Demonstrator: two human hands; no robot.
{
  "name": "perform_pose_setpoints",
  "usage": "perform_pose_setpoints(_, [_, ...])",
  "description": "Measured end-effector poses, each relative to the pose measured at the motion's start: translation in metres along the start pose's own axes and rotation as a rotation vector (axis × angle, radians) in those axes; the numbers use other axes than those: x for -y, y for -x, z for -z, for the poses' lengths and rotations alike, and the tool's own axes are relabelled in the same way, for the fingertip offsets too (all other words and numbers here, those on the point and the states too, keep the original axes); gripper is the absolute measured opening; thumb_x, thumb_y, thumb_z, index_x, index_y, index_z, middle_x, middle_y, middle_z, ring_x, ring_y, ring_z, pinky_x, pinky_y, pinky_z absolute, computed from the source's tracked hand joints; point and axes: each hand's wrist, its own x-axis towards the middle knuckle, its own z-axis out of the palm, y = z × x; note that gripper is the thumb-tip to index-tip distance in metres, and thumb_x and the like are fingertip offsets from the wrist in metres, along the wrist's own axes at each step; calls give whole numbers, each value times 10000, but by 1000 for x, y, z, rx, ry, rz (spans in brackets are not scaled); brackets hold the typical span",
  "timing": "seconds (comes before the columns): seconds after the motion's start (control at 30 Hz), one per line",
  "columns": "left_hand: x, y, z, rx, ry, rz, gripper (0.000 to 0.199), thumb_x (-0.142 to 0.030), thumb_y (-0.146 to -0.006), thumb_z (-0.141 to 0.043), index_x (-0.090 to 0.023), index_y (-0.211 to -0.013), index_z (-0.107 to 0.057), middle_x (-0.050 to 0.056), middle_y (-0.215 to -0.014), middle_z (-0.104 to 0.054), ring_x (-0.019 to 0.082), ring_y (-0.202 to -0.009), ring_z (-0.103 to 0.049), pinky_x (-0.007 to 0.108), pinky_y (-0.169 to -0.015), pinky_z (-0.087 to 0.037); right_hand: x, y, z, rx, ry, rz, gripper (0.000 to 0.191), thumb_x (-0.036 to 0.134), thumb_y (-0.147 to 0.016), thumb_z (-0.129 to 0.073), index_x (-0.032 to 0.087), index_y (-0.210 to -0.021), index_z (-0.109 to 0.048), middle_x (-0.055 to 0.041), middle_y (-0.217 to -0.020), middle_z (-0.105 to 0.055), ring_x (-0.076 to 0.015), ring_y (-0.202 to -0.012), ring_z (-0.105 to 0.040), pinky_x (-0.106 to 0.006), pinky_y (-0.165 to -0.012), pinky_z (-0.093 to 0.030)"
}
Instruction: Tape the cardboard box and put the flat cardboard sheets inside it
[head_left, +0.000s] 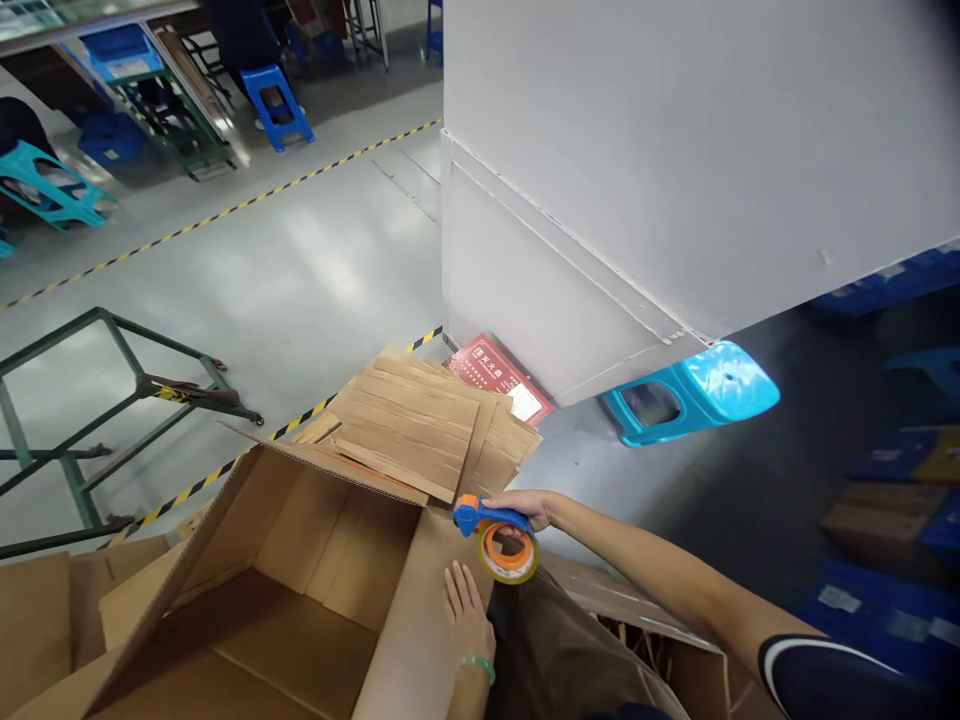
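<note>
My right hand (527, 508) grips the blue handle of a tape dispenser (466, 517). An orange hub and a roll of yellowish tape (510, 575) hang below the handle. Close beneath it, my left hand (468, 608), with a green bangle at the wrist, lies flat with fingers stretched out on the side of a large cardboard box (397, 640). The box is tilted, and its open mouth shows a bare brown inside. Against its far edge rests a stack of flat cardboard sheets (420, 425).
A red sign box (499, 375) stands by a white pillar (585, 290), near a turquoise stool (675, 395). On the left is a green metal frame cart (139, 385). Another cardboard box (697, 675) sits at my right. Seated people and blue stools (276, 105) are farther back.
</note>
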Motion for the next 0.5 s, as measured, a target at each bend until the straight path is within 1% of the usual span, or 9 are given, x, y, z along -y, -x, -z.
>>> perform_pose_setpoints(0.07, [9, 14, 14, 47, 16, 49, 731, -157, -716, -556, -37, -1413, -370, 227, -1506, -166, 393, -1385, -100, 535, -1140, -305, 3, 3, 0, -21, -11, 11, 449, 500, -961, -471, 79, -978, -625, -30, -591, -581, -100, -432, -497, -162, -403, -395])
perform_pose_setpoints(0.13, [32, 31, 40, 136, -15, 84, 682, -149, -759, -490, -51, -1422, -362, 211, -1498, -179, 352, -1383, -138, 478, -1152, -305, 5, 7, 0, -31, -29, 24, 449, 491, -973, -444, 81, -974, -627, -23, -580, -570, -90, -427, -477, -151, -401, -376])
perform_pose_setpoints(0.17, [49, 37, 56, 183, -31, 98, 656, -130, -786, -438, -78, -1434, -348, 195, -1489, -216, 318, -1378, -184, 438, -1146, -324, 4, 8, 0, -29, -40, 29, 458, 490, -980, -424, 80, -966, -628, -21, -572, -562, -86, -419, -463, -149, -397, -368])
perform_pose_setpoints(0.23, [90, 40, 93, 266, -15, 114, 627, -98, -833, -339, -171, -1456, -321, 165, -1439, -345, 279, -1314, -367, 398, -1064, -440, -1, 10, -3, -24, -68, 42, 487, 494, -994, -377, 78, -943, -627, -16, -557, -547, -81, -405, -442, -149, -397, -365])
perform_pose_setpoints(0.27, [110, 38, 110, 280, 32, 117, 609, -96, -855, -310, -190, -1456, -321, 162, -1394, -424, 279, -1242, -473, 395, -1000, -501, -7, 10, -7, -25, -85, 45, 507, 501, -996, -358, 78, -920, -626, -15, -550, -540, -80, -399, -436, -152, -399, -369])
perform_pose_setpoints(0.33, [141, 29, 139, 233, 163, 113, 541, -118, -905, -252, -156, -1433, -366, 168, -1271, -561, 270, -1079, -615, 382, -885, -568, -24, 3, -20, -38, -118, 42, 546, 525, -997, -329, 83, -854, -615, -14, -535, -527, -79, -390, -430, -155, -400, -373])
perform_pose_setpoints(0.4, [155, 19, 154, 186, 265, 125, 497, -143, -936, -222, -81, -1387, -420, 180, -1157, -635, 253, -971, -665, 356, -822, -581, -49, -14, -42, -63, -163, 44, 540, 532, -993, -336, 96, -813, -598, -13, -524, -523, -80, -384, -434, -153, -394, -367])
perform_pose_setpoints(0.43, [156, 17, 155, 175, 290, 140, 488, -150, -941, -219, -54, -1368, -435, 183, -1130, -648, 248, -950, -670, 347, -813, -578, -64, -27, -56, -79, -193, 60, 520, 529, -992, -346, 103, -824, -594, -15, -528, -530, -83, -384, -441, -154, -391, -366])
perform_pose_setpoints(0.5, [150, 18, 150, 169, 303, 173, 482, -146, -937, -228, -48, -1354, -448, 181, -1135, -646, 247, -957, -668, 348, -819, -571, -92, -58, -85, -122, -281, 128, 461, 514, -988, -376, 122, -881, -593, -20, -552, -554, -97, -394, -465, -165, -393, -376])
